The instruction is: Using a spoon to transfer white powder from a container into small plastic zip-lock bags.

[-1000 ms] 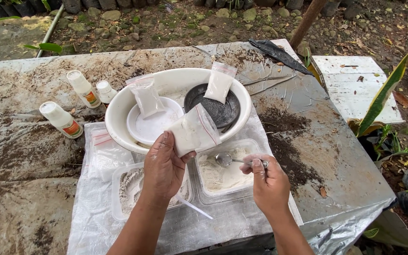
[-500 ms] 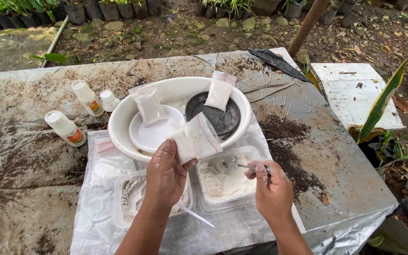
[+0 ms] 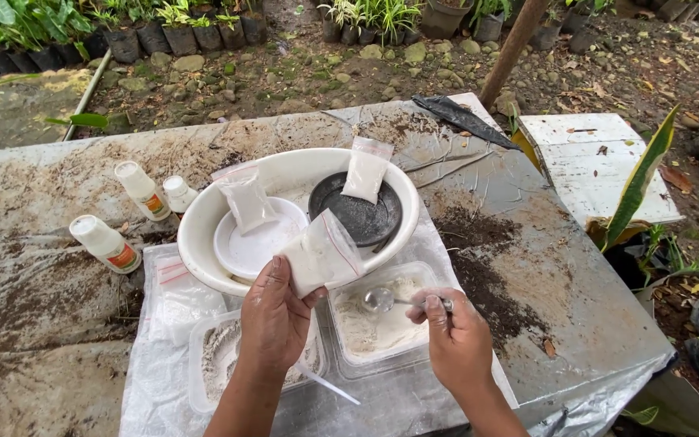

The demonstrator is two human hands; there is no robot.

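Observation:
My left hand (image 3: pixel 273 322) grips a small clear plastic bag (image 3: pixel 323 254) with white powder in it, held open-end up above the clear trays. A metal spoon (image 3: pixel 382 300) is pinched in my right hand (image 3: pixel 456 340), its bowl hovering over the right clear tray (image 3: pixel 375 328) of white powder, just below and right of the bag. The left clear tray (image 3: pixel 209 366) also holds powder and is partly hidden by my left hand. A white plastic stick (image 3: pixel 329 383) lies between the trays.
A large white basin (image 3: pixel 204 220) holds a white plate (image 3: pixel 256 243), a black dish (image 3: pixel 359 215) and two powder bags (image 3: pixel 246 199) (image 3: pixel 366 168). Three small white bottles (image 3: pixel 141 189) (image 3: pixel 107 243) (image 3: pixel 178 193) stand left. Dark soil (image 3: pixel 479 267) lies right; the table edge is near.
The spoon in my right hand has risen slightly and shifted left toward the bag. My left hand keeps the bag in about the same place.

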